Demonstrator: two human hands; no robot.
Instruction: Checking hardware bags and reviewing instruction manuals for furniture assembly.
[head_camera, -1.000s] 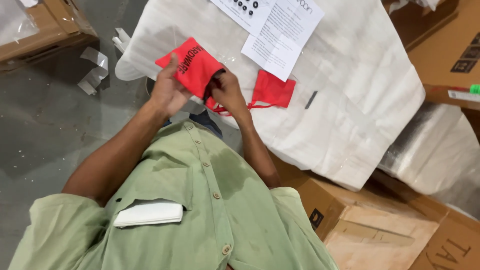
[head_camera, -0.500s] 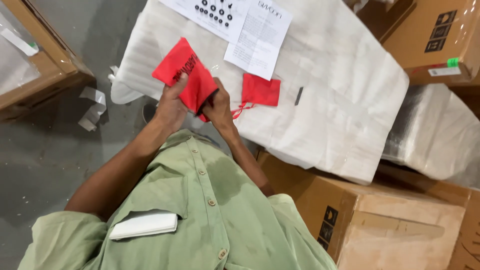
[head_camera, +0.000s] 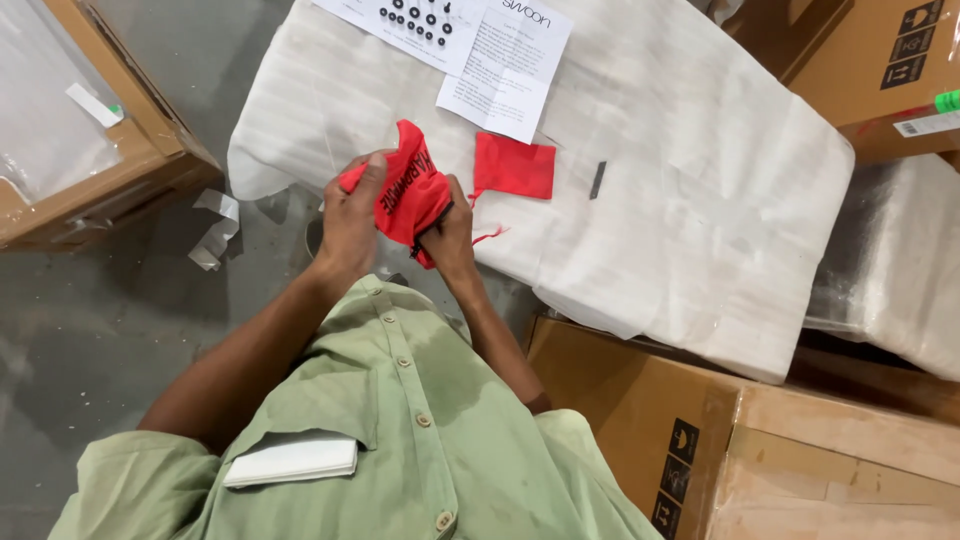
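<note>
Head view, looking down: both hands work a crumpled red fabric drawstring pouch with dark lettering (head_camera: 408, 195), held in the air just above the near edge of a large white plastic-wrapped bundle (head_camera: 700, 240). The left hand (head_camera: 350, 225) is closed around the pouch's left side, thumb pressed on top of the cloth; the right hand (head_camera: 450, 230) pinches the pouch's lower right part between thumb and fingers, with a thin dark item in that pinch — what it is cannot be told. A red cord trails from the pouch near the right hand. A second, flat red fabric pouch (head_camera: 515, 167) lies on the bundle just beside the hands, apart from them. Further back on the bundle lie two white printed paper sheets (head_camera: 500, 70), overlapping, and a small dark strip (head_camera: 598, 180) to the right of the flat pouch. Brown cardboard boxes (head_camera: 640, 400) stand around the bundle on a grey concrete floor (head_camera: 90, 320). The person wears a light green buttoned shirt (head_camera: 430, 440) — a white folded item (head_camera: 292, 460) sits in its chest pocket.
</note>
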